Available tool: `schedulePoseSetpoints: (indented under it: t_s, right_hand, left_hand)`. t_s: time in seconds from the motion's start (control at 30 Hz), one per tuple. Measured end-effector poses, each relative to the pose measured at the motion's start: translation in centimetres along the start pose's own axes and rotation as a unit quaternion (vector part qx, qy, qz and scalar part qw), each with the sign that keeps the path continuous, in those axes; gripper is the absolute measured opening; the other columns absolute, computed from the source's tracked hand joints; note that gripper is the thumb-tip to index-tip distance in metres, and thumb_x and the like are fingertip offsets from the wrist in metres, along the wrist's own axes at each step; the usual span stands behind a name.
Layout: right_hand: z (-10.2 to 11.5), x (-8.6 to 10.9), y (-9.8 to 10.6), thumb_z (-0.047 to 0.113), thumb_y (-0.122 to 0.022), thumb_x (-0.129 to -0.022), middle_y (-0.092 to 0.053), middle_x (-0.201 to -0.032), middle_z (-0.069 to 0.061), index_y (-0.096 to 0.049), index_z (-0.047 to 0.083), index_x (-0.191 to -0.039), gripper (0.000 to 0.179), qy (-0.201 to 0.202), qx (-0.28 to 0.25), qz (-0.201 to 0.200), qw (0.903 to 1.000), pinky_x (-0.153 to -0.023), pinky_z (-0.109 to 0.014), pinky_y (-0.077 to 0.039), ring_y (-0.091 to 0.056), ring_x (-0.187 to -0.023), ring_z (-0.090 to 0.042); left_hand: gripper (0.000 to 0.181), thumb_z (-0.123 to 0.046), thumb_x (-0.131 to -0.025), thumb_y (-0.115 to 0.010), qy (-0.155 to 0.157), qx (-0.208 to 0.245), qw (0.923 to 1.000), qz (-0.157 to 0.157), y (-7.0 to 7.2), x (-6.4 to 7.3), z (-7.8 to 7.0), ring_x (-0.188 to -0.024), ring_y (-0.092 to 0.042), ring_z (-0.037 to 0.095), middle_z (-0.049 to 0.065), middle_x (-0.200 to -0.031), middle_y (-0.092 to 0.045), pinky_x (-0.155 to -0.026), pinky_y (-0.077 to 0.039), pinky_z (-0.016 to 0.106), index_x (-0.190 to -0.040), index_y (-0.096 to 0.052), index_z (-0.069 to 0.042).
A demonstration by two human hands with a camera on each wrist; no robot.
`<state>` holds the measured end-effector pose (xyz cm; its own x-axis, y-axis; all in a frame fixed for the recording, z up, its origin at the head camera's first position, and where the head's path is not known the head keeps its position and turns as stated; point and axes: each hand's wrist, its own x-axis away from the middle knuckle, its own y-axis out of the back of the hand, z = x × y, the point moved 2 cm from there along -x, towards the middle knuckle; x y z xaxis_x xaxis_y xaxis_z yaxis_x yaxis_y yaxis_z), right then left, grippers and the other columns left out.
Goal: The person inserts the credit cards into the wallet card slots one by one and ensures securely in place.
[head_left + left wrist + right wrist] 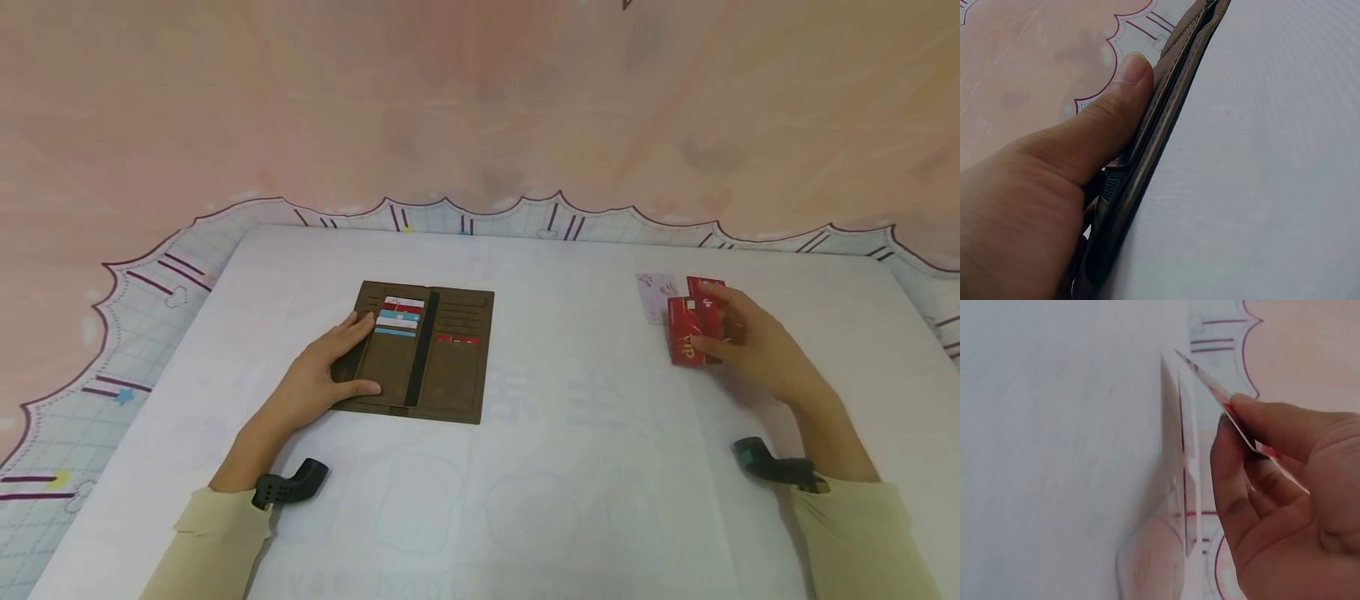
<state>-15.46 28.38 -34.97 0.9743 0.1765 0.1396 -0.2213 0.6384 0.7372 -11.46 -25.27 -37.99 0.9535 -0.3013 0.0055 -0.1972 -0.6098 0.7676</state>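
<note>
A brown wallet lies unfolded, with several cards in its left slots and a red card in its right pocket. My left hand rests on the wallet's left side, with thumb and forefinger extended over the leather. In the left wrist view the thumb lies along the wallet's edge; most other fingers are hidden. At the right, my right hand pinches a tilted red VIP card between thumb and fingers. Another red card shows behind it, partly covered; whether it is held I cannot tell.
A pale card with a floral print lies beside the red cards, partly covered by them. White sheeting with faint print covers the table, over a pink cloth with a scalloped border.
</note>
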Motion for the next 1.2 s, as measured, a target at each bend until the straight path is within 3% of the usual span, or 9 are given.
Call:
schedulePoseSetpoints:
  t_s: [0.27,0.53,0.8,1.2]
  right_hand:
    - [2.0,-1.2,-0.6,0.03,-0.067,-0.091,-0.038,-0.144,-0.018,-0.029,0.018,-0.147,0.069,0.007,-0.08,-0.017,0.9966,-0.092,-0.06,-0.042,-0.039,-0.128,-0.043]
    - [4.7,-2.9,-1.9,0.03,-0.068,-0.09,-0.05,-0.134,-0.014,-0.031,0.02,-0.145,0.068,0.01,-0.14,-0.034,0.9895,-0.091,-0.043,-0.049,-0.05,-0.122,-0.032]
    - [8.5,-4.7,-3.8,0.033,-0.072,-0.085,-0.056,-0.125,-0.008,-0.039,0.028,-0.14,0.064,0.011,-0.207,-0.043,0.9774,-0.087,-0.037,-0.052,-0.057,-0.113,-0.023]
    - [12.5,-7.5,-7.8,0.024,-0.072,-0.087,-0.063,-0.117,-0.01,-0.046,0.025,-0.135,0.054,0.044,-0.293,-0.034,0.9545,-0.086,-0.039,-0.052,-0.059,-0.107,-0.023]
  left_hand:
    - [0.093,-0.033,-0.077,-0.08,-0.002,0.0,1.0,-0.003,0.0,0.1,-0.2,-0.14,-0.017,0.042,0.015,-0.157,-0.018,-0.106,-0.019,0.063,-0.152,-0.029,-0.017]
    - [0.093,-0.034,-0.077,-0.079,0.008,-0.002,1.0,0.003,0.1,0.2,-0.4,-0.141,-0.016,0.042,0.014,-0.157,-0.017,-0.107,-0.018,0.064,-0.152,-0.027,-0.017]
    - [0.093,-0.034,-0.077,-0.08,0.012,-0.005,0.9999,0.006,0.2,0.2,-0.5,-0.141,-0.016,0.041,0.014,-0.157,-0.017,-0.107,-0.018,0.063,-0.152,-0.027,-0.017]
    - [0.094,-0.033,-0.077,-0.08,0.019,-0.004,0.9998,0.005,0.2,0.2,-0.4,-0.141,-0.016,0.043,0.014,-0.157,-0.016,-0.107,-0.017,0.064,-0.152,-0.027,-0.019]
